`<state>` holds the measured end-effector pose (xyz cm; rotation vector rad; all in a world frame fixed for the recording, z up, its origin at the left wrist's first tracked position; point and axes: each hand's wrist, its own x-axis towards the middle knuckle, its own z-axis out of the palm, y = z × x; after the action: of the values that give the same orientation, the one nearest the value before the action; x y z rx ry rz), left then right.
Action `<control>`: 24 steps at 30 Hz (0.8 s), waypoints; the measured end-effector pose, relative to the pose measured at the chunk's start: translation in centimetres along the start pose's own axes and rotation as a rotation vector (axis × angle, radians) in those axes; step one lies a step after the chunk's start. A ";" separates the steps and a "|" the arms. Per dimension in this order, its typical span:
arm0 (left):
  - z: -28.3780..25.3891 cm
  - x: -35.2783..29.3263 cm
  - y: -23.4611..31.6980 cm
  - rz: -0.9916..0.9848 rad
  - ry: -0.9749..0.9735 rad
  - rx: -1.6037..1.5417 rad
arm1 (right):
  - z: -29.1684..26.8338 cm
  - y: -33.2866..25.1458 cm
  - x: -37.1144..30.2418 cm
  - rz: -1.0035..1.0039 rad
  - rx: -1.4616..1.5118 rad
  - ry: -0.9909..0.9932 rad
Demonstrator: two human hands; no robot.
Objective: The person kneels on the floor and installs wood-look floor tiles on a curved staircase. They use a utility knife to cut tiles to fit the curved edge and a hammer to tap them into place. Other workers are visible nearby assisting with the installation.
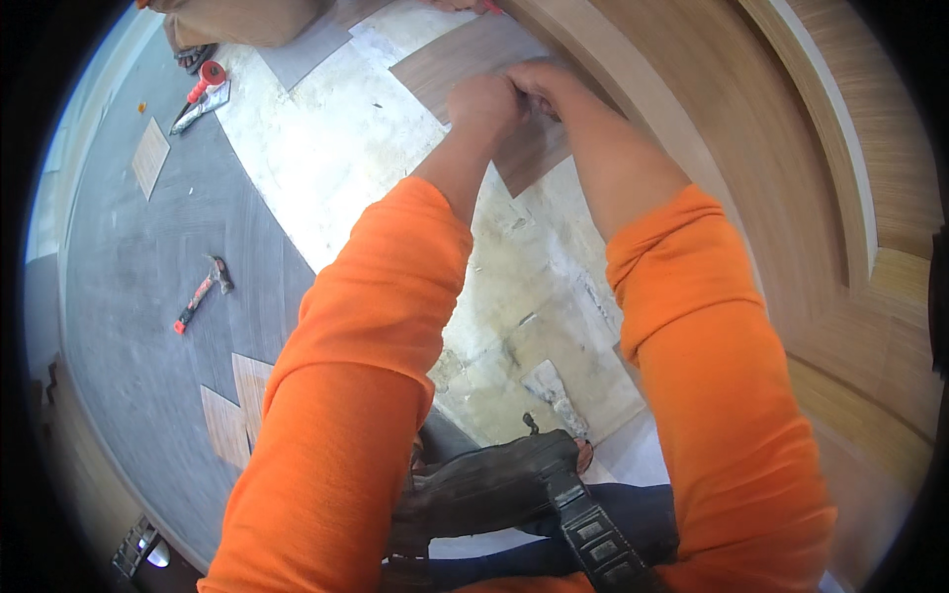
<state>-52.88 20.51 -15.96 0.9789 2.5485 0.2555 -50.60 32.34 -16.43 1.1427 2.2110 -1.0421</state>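
Beside brown wood-grain panelling [712, 99], the left hand [486, 105] and right hand [544, 85] are meeting at a flat grey-brown wood-grain plank [467, 61], which is overlying pale floor [336, 119], each grip's closure being indeterminable.

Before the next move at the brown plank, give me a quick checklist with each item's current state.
1. Both hands at the work: ok. The left hand and right hand are close together over the brown plank.
2. Fingertip grip visible: cannot tell. Fingers overlap and blur.
3. Hammer away from the hands: ok. The hammer lies on the grey flooring to the left.
4. Pale bare floor free of tools: not ok. A scraper-like tool lies on the pale bare floor.
5. Co-worker out of the area: not ok. A co-worker's hand shows at the top edge, beyond the plank.
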 end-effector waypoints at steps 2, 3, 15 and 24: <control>0.5 0.3 0.4 0.027 0.065 0.039 | -1.1 -0.2 -1.8 0.006 0.048 -0.080; 0.6 0.5 1.0 0.050 0.101 0.053 | -1.6 0.6 -1.4 0.014 0.082 -0.058; -0.7 -3.8 6.4 0.147 0.194 0.023 | -2.3 6.4 -0.2 -0.147 0.434 -0.009; -0.5 1.4 3.7 0.330 0.058 0.232 | 12.5 11.2 -7.5 0.177 1.189 0.628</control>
<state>-51.85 24.17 -14.77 1.5023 2.4975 0.0791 -36.59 23.03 -23.89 2.3406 1.6869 -2.2550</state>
